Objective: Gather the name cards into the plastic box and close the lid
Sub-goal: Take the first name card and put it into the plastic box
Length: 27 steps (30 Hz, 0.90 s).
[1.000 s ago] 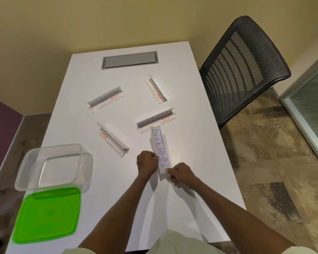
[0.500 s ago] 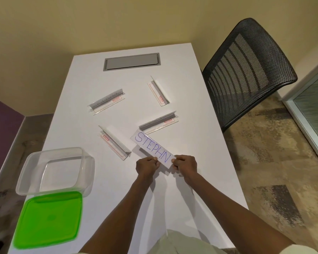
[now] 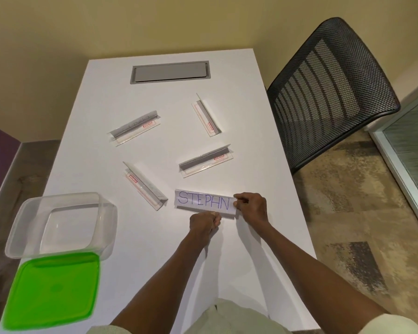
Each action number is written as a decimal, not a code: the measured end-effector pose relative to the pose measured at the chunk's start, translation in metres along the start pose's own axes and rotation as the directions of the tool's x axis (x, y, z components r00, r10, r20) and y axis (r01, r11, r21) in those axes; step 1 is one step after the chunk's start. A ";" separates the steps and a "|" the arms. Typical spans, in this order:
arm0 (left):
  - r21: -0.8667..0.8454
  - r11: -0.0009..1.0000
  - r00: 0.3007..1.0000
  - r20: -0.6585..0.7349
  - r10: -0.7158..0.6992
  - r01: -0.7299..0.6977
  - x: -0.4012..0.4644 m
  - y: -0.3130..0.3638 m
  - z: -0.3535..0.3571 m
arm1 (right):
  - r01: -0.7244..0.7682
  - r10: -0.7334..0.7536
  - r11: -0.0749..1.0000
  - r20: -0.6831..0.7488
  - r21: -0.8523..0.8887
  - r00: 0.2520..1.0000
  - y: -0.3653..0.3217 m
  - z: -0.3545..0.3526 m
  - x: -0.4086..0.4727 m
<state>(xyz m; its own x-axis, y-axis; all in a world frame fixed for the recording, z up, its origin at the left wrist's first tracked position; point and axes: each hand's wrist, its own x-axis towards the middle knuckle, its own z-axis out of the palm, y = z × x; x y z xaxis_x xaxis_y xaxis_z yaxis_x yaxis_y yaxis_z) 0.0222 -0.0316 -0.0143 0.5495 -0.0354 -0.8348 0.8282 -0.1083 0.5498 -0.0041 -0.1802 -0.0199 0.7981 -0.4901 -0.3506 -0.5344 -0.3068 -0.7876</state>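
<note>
A name card reading STEPHN (image 3: 203,203) lies crosswise on the white table (image 3: 263,165), held by both hands. My right hand (image 3: 251,208) pinches its right end; my left hand (image 3: 204,221) grips its lower edge near the middle. Other folded name cards lie beyond: one at the left (image 3: 145,185), one in the middle (image 3: 206,160), one further left (image 3: 133,127) and one at the back right (image 3: 206,115). The clear plastic box (image 3: 17,235) stands open and empty at the table's left edge. Its green lid (image 3: 53,290) lies flat in front of it.
A grey cable hatch (image 3: 170,72) is set into the far end of the table. A black mesh chair (image 3: 328,85) stands at the right side. Patterned floor and a glass panel (image 3: 408,145) lie to the right.
The STEPHN card has turned from pointing away from me to lying crosswise, lettering facing me. My right hand shifted to its right end and my left hand to its lower edge.
</note>
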 end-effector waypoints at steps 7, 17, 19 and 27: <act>-0.081 0.995 0.998 0.046 -0.047 0.051 0.007 -0.005 -0.010 | -0.007 0.007 1.000 0.013 -0.008 1.000 0.017 -0.004 0.007; 0.023 0.988 0.890 -0.430 0.150 -0.155 0.031 -0.004 -0.074 | -0.015 0.015 1.000 0.029 0.010 0.999 0.021 0.000 0.004; 0.252 0.950 0.802 -0.520 0.294 -0.185 0.027 0.000 -0.080 | -0.078 0.076 0.996 0.039 0.045 0.996 0.018 0.001 0.001; 0.593 0.741 0.782 -0.279 0.557 -0.316 0.038 0.011 -0.080 | -0.087 0.088 0.996 -0.033 0.022 0.996 0.010 0.015 -0.011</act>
<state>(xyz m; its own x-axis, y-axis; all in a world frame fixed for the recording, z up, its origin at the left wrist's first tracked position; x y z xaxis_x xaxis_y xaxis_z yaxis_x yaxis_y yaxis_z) 0.0606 0.0453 -0.0377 0.9217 0.1893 -0.3386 0.3751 -0.6579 0.6530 -0.0142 -0.1651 -0.0315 0.7387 -0.5415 -0.4015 -0.5956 -0.2453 -0.7649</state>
